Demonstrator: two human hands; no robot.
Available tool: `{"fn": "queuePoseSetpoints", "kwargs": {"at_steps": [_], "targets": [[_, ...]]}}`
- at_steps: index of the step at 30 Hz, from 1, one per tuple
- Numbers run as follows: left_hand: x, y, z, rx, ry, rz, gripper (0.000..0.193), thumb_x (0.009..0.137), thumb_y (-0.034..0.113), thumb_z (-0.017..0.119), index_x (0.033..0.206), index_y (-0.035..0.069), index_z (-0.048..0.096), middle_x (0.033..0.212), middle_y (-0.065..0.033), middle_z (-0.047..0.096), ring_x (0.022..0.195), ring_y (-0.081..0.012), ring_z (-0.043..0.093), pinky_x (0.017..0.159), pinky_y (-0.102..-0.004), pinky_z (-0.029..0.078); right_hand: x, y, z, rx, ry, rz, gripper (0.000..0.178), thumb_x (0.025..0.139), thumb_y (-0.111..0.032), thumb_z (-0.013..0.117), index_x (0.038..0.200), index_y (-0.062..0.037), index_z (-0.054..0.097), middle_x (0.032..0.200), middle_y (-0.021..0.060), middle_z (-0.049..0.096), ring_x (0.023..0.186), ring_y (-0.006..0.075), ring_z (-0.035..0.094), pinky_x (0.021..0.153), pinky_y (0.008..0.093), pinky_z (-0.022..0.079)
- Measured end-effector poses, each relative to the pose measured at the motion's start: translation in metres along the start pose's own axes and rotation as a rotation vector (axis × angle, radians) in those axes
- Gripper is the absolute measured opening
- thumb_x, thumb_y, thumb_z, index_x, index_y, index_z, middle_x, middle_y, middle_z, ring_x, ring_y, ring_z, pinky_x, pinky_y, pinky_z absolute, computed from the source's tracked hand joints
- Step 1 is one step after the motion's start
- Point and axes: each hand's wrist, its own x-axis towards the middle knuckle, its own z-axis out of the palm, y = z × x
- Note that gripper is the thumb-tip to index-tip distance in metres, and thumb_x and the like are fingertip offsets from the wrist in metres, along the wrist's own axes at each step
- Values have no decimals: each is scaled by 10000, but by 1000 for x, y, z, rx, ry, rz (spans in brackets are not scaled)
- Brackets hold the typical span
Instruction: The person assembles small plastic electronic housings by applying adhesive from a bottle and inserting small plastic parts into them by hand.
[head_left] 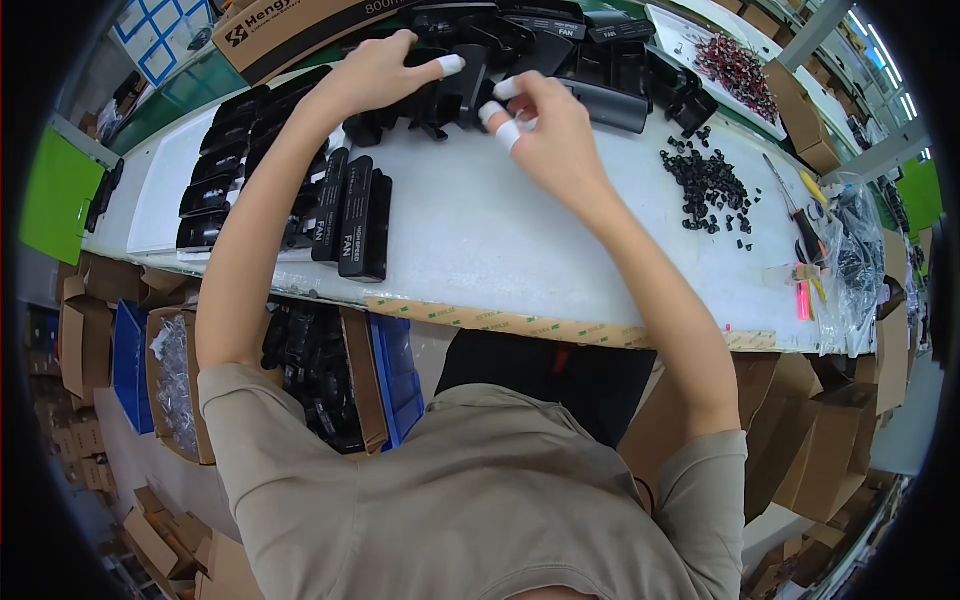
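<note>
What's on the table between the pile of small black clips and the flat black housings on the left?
Head view: only bare white table between the small black clips and the flat black housings.

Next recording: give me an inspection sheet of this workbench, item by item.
Surface: white bench top, taped front edge.
Job's things: left hand rests on a black plastic part; right hand pinches at the same part; white finger cots on both.
Clutter: rows of black housings at left, pile of small black clips, white tray of small dark parts, screwdriver and hand tools at right.
Grips: both hands closed around the part.
Cables: nothing seen.
Surroundings: cardboard boxes and blue bins below the bench.
</note>
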Motion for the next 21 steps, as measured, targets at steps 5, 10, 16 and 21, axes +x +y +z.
{"fn": "queuePoseSetpoints", "kwargs": {"at_steps": [5, 10, 16, 21], "targets": [[9, 15, 33, -73, 23, -45, 972, 758, 625, 536, 1271, -171, 319, 1117, -395, 481, 1025, -441, 554, 814, -394, 494, 20, 22, 9, 21, -106, 93, 519, 807, -347, 645, 1153, 15, 509, 1025, 183, 594, 855, 242, 589, 784, 333, 459], [5, 16, 29, -203, -23, -54, 1017, 744, 628, 550, 1309, -166, 259, 1149, -383, 481, 1070, -415, 539, 895, -377, 447, 26, 11, 2, 108, -204, 193, 660, 811, -322, 591, 1282, 63, 336, 1097, 268, 569, 1029, 373, 560, 902, 402, 424], [-9, 38, 20, -379, -163, -125, 944, 753, 561, 589, 1317, -127, 275, 1116, -303, 547, 1028, -330, 578, 870, -314, 447, 6, 7, -19, 142, -301, 180, 742, 783, -371, 618, 1303, 59, 309, 989, 268, 608, 953, 372, 602, 844, 392, 454], [-46, 84, 7, -599, -355, 30, 885, 763, 458, 642, 1307, -125, 256, 1006, -253, 580, 890, -263, 608, 762, -280, 474, -32, -4, -70, 7, -446, 199, 677, 816, -283, 641, 1332, -15, 294, 952, 184, 628, 843, 218, 627, 760, 303, 467]]}}
